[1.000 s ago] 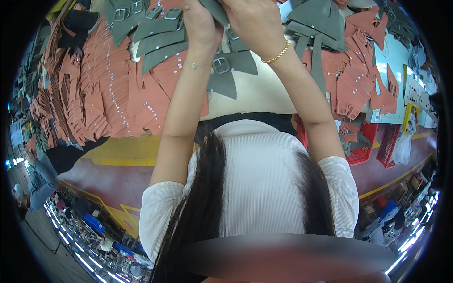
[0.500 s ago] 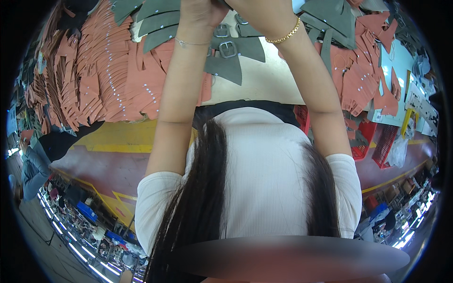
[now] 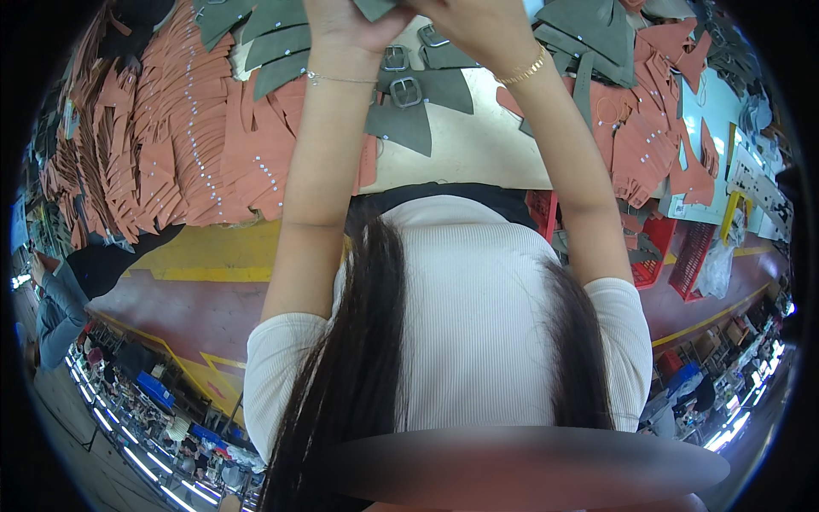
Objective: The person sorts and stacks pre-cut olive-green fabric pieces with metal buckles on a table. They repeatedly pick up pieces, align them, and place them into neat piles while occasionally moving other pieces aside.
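Note:
Both my hands are raised at the upper edge, which cuts off part of their fingers. A dark green leather-like piece [image 3: 377,7] shows between them. My left hand [image 3: 348,27] is closed on it, palm partly visible. My right hand [image 3: 485,32] has its fingers bent in against the piece's right side; their tips are mostly out of sight. Below and between my wrists, dark green straps with a metal buckle [image 3: 406,91] lie on the pale table [image 3: 478,154]. A second buckle [image 3: 395,58] sits just beyond it.
Overlapping orange-brown cut pieces [image 3: 183,128] cover the table's left side. More orange-brown pieces [image 3: 648,154] and stacked dark green pieces [image 3: 589,38] lie on the right. Red crates [image 3: 655,247] stand below the right edge. Another person's sleeve [image 3: 60,311] shows at far left.
My hands have shifted slightly left and lower in view, and more of the dark green piece shows between them. The other person's arm at far left has moved a little.

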The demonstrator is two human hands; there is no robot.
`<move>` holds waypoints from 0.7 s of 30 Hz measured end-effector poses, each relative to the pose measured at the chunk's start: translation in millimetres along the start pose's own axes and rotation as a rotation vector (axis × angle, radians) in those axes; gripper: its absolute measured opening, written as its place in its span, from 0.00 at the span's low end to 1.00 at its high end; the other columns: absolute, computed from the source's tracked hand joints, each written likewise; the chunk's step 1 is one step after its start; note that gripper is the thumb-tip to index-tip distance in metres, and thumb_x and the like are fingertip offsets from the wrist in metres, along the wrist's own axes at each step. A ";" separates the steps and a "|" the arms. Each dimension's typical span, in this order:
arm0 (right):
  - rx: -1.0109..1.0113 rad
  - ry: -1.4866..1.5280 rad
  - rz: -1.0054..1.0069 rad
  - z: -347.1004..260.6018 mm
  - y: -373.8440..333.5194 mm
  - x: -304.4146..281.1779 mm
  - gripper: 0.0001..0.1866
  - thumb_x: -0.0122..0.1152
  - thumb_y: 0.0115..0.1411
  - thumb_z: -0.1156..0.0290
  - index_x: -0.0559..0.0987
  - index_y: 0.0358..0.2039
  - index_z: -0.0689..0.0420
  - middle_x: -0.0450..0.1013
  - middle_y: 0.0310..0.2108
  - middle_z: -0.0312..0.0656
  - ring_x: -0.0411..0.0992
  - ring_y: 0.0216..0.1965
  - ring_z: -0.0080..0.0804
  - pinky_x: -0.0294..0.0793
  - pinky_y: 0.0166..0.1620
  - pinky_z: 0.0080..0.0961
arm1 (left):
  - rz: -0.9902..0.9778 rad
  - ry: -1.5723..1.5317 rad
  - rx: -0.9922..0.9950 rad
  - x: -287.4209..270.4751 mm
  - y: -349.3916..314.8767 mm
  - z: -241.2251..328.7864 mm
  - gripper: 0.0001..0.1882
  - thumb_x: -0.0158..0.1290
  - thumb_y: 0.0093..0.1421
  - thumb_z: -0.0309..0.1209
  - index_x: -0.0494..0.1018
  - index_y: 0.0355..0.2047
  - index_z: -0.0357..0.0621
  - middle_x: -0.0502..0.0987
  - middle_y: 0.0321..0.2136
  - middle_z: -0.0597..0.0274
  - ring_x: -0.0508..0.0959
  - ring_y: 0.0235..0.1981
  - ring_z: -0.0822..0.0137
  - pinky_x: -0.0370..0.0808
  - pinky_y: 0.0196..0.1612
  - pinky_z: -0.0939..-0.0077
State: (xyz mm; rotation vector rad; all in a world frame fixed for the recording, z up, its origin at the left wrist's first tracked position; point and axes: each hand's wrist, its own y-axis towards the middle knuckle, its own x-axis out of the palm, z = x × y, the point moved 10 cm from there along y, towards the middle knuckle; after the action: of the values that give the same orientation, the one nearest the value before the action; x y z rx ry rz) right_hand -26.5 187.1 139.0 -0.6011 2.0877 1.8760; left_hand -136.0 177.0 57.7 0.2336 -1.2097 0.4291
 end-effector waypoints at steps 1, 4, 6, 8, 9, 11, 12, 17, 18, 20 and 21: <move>0.088 0.033 0.055 8.5 -12.1 -11.9 0.13 0.57 0.64 0.63 0.79 0.43 0.57 0.78 0.38 0.43 0.76 0.42 0.35 0.70 0.49 0.31 | -0.078 0.047 0.015 6.7 -1.7 8.6 0.22 0.51 0.64 0.47 0.73 0.46 0.42 0.77 0.45 0.57 0.77 0.48 0.58 0.76 0.52 0.53; 0.544 0.175 -0.091 39.9 -79.2 -7.8 0.15 0.60 0.63 0.60 0.78 0.40 0.60 0.76 0.29 0.45 0.76 0.31 0.42 0.74 0.36 0.36 | -0.197 0.234 0.159 13.8 -14.5 49.3 0.21 0.52 0.64 0.45 0.70 0.50 0.45 0.75 0.49 0.56 0.77 0.51 0.54 0.74 0.53 0.38; 0.739 -0.021 -0.655 41.6 -149.3 28.8 0.15 0.64 0.59 0.61 0.78 0.39 0.60 0.75 0.32 0.45 0.77 0.33 0.44 0.75 0.36 0.39 | -0.130 0.375 0.286 4.1 -29.1 82.3 0.23 0.53 0.63 0.45 0.68 0.53 0.45 0.74 0.50 0.56 0.76 0.51 0.55 0.73 0.54 0.39; 0.882 -0.134 -0.862 29.3 -208.0 33.6 0.18 0.68 0.56 0.58 0.77 0.37 0.59 0.75 0.35 0.48 0.77 0.34 0.47 0.76 0.37 0.40 | 0.025 0.446 0.297 -14.8 -46.2 113.3 0.23 0.52 0.66 0.43 0.66 0.57 0.48 0.74 0.51 0.58 0.76 0.51 0.57 0.74 0.54 0.46; 0.861 -0.144 -0.803 24.4 -215.8 34.6 0.19 0.69 0.55 0.58 0.77 0.36 0.60 0.75 0.36 0.49 0.77 0.35 0.47 0.76 0.36 0.40 | 0.049 0.438 0.343 -19.5 -50.6 129.8 0.24 0.53 0.64 0.41 0.65 0.56 0.44 0.74 0.50 0.56 0.75 0.50 0.56 0.72 0.55 0.50; 0.893 -0.179 -0.743 21.3 -231.3 39.5 0.20 0.71 0.53 0.57 0.77 0.35 0.62 0.75 0.37 0.51 0.77 0.35 0.48 0.76 0.36 0.40 | 0.104 0.423 0.437 -31.7 -65.7 159.1 0.27 0.54 0.61 0.39 0.62 0.55 0.36 0.73 0.47 0.52 0.73 0.50 0.56 0.69 0.58 0.60; 0.926 -0.164 -0.757 25.1 -238.2 42.9 0.20 0.71 0.52 0.58 0.76 0.33 0.62 0.75 0.35 0.50 0.77 0.33 0.45 0.76 0.34 0.38 | 0.128 0.481 0.521 -34.3 -76.1 176.6 0.28 0.54 0.61 0.40 0.62 0.56 0.36 0.73 0.47 0.52 0.73 0.50 0.55 0.69 0.58 0.58; 1.449 0.487 -0.823 41.0 -265.5 56.4 0.18 0.70 0.54 0.63 0.70 0.26 0.60 0.71 0.22 0.40 0.74 0.22 0.28 0.71 0.25 0.27 | 0.353 0.726 0.781 -52.3 -134.2 232.5 0.31 0.53 0.62 0.42 0.60 0.59 0.37 0.74 0.47 0.50 0.73 0.51 0.54 0.71 0.57 0.54; 1.480 0.695 -0.739 32.6 -254.3 54.6 0.17 0.68 0.57 0.66 0.66 0.23 0.53 0.63 0.19 0.27 0.63 0.22 0.13 0.63 0.25 0.16 | 0.400 0.703 0.785 -59.8 -143.3 236.4 0.30 0.52 0.63 0.42 0.60 0.59 0.36 0.74 0.47 0.49 0.73 0.52 0.54 0.71 0.57 0.54; 1.467 0.759 -0.790 23.7 -230.9 43.2 0.17 0.67 0.58 0.67 0.64 0.24 0.53 0.63 0.20 0.27 0.61 0.21 0.14 0.61 0.24 0.16 | 0.410 0.692 0.781 -66.5 -156.6 239.7 0.29 0.50 0.64 0.41 0.60 0.59 0.34 0.74 0.47 0.47 0.73 0.54 0.54 0.73 0.56 0.54; 1.468 0.806 -0.809 19.6 -214.8 40.4 0.17 0.66 0.58 0.68 0.64 0.24 0.53 0.63 0.20 0.27 0.60 0.20 0.14 0.60 0.23 0.17 | 0.473 0.700 0.749 -75.0 -161.0 240.0 0.28 0.49 0.65 0.39 0.59 0.59 0.33 0.74 0.49 0.47 0.72 0.55 0.54 0.73 0.57 0.53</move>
State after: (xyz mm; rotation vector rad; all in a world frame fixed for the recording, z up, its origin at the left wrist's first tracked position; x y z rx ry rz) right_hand 38.4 185.4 -70.6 -1.4491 2.2943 -0.5288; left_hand -290.9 -77.3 78.1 0.3930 -0.3581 1.2619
